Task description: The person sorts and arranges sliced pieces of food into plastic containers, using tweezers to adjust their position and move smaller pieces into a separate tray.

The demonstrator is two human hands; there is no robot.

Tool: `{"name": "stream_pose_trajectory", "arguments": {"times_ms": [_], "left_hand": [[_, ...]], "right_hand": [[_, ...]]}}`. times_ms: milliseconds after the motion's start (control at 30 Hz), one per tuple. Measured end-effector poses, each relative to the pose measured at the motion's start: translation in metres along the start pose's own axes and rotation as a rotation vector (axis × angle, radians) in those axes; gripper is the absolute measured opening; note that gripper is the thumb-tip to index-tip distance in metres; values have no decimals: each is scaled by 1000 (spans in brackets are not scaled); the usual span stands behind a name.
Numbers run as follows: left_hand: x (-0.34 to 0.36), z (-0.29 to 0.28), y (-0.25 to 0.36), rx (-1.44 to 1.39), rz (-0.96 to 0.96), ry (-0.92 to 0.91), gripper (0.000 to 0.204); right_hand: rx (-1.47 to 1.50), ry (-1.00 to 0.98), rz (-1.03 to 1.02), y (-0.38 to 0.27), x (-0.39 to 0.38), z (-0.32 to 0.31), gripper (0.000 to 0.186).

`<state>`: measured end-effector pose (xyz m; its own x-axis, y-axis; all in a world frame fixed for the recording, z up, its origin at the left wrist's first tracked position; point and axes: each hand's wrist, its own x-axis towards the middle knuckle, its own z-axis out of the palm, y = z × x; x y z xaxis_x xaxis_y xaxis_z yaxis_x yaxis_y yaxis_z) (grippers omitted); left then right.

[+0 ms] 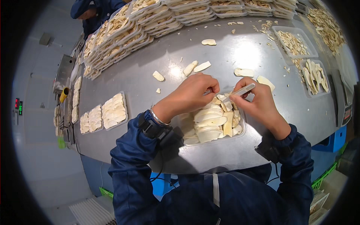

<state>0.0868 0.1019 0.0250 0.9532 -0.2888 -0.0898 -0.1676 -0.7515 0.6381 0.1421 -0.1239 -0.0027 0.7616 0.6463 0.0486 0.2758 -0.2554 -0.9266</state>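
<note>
A clear plastic tray [240, 132] filled with pale mushroom slices [210, 122] sits on the steel table [150, 82] right in front of me. My left hand [191, 93] hovers over the tray's far edge, fingertips pinched on a slice. My right hand [257, 103] holds a small knife [242, 90], its blade pointing left toward my left fingertips. Both forearms wear dark blue sleeves with black wrist bands.
Loose slices [197, 67] lie scattered on the table beyond the tray. Filled trays [114, 110] stand at the left, stacked trays [150, 24] along the back, more trays [315, 75] at the right. Another person in blue [92, 13] works at the far left.
</note>
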Motion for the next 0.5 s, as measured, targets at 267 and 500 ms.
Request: {"name": "stream_pose_trajectory", "arguments": {"times_ms": [267,500], "left_hand": [[-3,1,-5,-1,37,46,9],[0,3,-11,-47,98,134,7]], "right_hand": [[-368,-54,-775,-6,-2,-7,20],[-528,-115,-944,-12,-2,-1,18]]}}
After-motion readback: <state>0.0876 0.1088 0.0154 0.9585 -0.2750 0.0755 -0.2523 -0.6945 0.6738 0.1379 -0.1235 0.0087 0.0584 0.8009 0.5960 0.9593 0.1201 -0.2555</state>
